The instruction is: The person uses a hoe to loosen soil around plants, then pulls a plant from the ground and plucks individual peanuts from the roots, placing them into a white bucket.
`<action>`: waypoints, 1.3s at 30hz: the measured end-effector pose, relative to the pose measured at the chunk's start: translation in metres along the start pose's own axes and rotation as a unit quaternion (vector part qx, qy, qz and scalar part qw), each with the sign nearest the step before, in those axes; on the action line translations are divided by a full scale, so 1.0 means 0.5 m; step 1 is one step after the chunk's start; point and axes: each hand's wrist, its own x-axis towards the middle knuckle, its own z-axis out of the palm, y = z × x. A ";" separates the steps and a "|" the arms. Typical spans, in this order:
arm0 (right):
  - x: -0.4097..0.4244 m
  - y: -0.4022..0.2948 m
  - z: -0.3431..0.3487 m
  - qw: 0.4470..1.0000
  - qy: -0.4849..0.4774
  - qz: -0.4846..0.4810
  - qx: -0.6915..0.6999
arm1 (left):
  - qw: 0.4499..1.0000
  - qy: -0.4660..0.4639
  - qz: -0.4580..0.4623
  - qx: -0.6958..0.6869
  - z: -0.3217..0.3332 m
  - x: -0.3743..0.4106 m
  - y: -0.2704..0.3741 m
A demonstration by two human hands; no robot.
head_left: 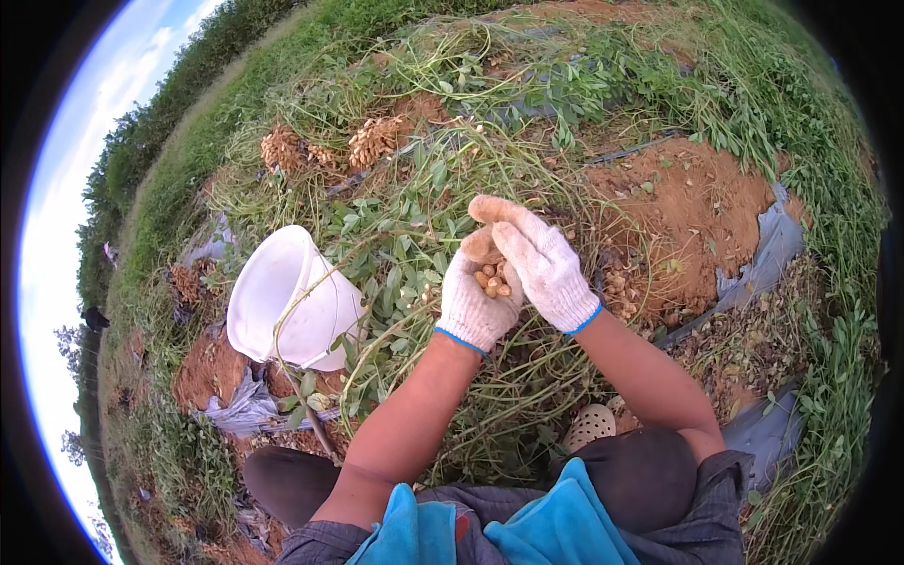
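Note:
My left hand (482, 293), in a white knit glove with a soiled palm, is cupped around several peanuts in their shells (493, 280). Against its fingers rests my right hand (540, 261), gloved alike, with its fingers extended over the top of the peanuts; whether it grips any of them is hidden. A white plastic bucket (328, 318) leans tilted to the left of my hands, its mouth facing up and left. Pulled peanut plants (417, 261) lie under and around both hands. Two clusters of peanuts (374, 141) on their roots lie farther ahead.
Torn plastic mulch film (763, 247) edges a patch of bare reddish soil (685, 205) on the right. More film (244, 406) lies below the bucket. A plant stem (311, 409) crosses in front of the bucket. A perforated shoe (592, 426) shows near my right knee.

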 end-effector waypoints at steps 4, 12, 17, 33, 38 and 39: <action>0.022 -0.028 -0.026 0.995 0.061 -0.032 0.069 | 0.996 -0.062 -0.017 -0.062 -0.022 -0.019 0.078; 0.022 0.118 -0.259 0.854 0.090 0.169 -0.483 | 0.867 0.056 0.470 -0.154 -0.127 -0.130 0.724; 0.029 0.172 -0.209 0.740 0.012 0.245 -0.627 | 0.897 0.021 0.347 -0.273 -0.192 -0.140 0.720; 0.006 0.100 -0.187 0.772 -0.150 -0.058 -0.615 | 0.387 -0.122 0.238 0.883 -0.028 0.127 0.016; 0.007 0.117 -0.182 0.679 -0.117 -0.074 -0.721 | 0.357 -0.148 0.265 0.883 -0.049 0.118 0.005; 0.010 0.121 -0.183 0.657 -0.084 -0.057 -0.747 | 0.353 -0.146 0.275 0.882 -0.057 0.117 0.004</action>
